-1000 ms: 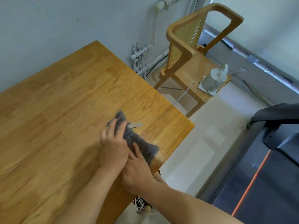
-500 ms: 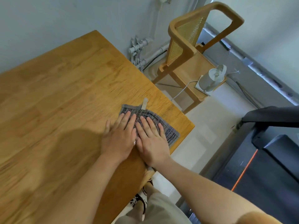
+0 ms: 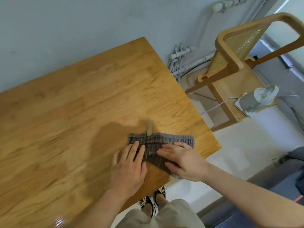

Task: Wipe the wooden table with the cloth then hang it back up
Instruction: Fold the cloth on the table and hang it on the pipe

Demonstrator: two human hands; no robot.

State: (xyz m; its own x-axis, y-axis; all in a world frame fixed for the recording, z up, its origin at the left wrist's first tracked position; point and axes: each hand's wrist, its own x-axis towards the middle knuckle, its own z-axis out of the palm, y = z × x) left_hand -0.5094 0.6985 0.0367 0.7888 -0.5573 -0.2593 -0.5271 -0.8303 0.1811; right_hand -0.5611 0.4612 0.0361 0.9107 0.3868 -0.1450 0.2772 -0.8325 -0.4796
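A grey ribbed cloth (image 3: 158, 142) lies spread flat near the right front corner of the wooden table (image 3: 74, 112). Its pale hanging loop (image 3: 149, 128) points away from me. My left hand (image 3: 129, 167) rests flat on the cloth's left part, fingers straight and together. My right hand (image 3: 184, 159) presses flat on the cloth's right part, fingers pointing left. Neither hand is closed around the cloth; both palms press it onto the wood. The cloth's near right corner reaches the table edge under my right hand.
A wooden chair (image 3: 230, 63) with a cane back stands right of the table, carrying a small white appliance (image 3: 256, 100) with a cord. Grey pipes (image 3: 181, 53) run along the wall. My feet (image 3: 153, 203) show below the table edge. Dark furniture (image 3: 294, 162) sits at right.
The bunched cloth was spread flat a second ago. Since then both hands have slid apart on it, the right hand turning to point left.
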